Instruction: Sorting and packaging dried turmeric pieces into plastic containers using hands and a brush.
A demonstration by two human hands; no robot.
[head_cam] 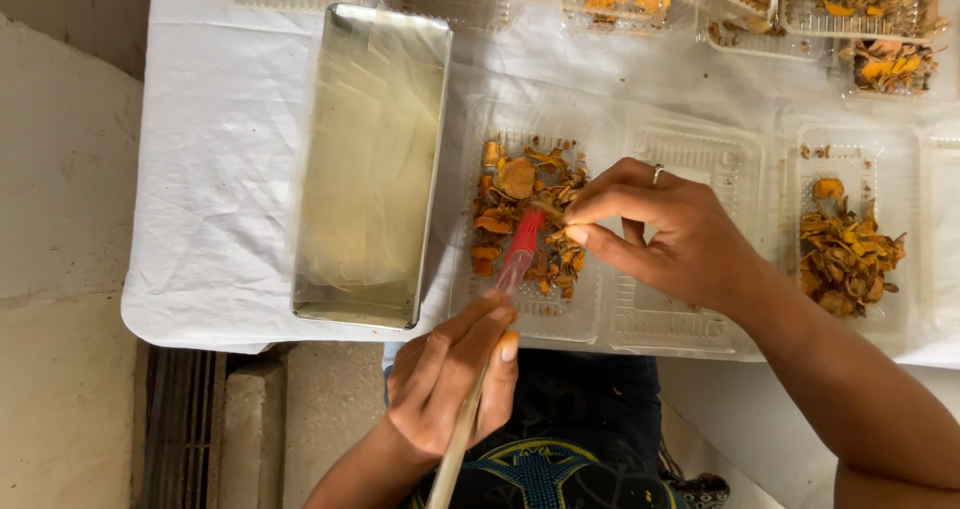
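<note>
I see soft, even daylight across the whole view, bright on the white cloth (215, 169), which nearly washes out toward the top. Shadows are faint; only a weak one sits under my right hand (655, 234). The metal tray (370, 164) throws a dull, streaky sheen, and the clear boxes (690, 159) glint lightly. Focus holds at the centre. My left hand (455, 374) looks slightly soft, and the lower corners go dim.

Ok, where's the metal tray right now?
In the head view, the metal tray lies on the white cloth, left of the clear container of orange chips under both hands.
</note>
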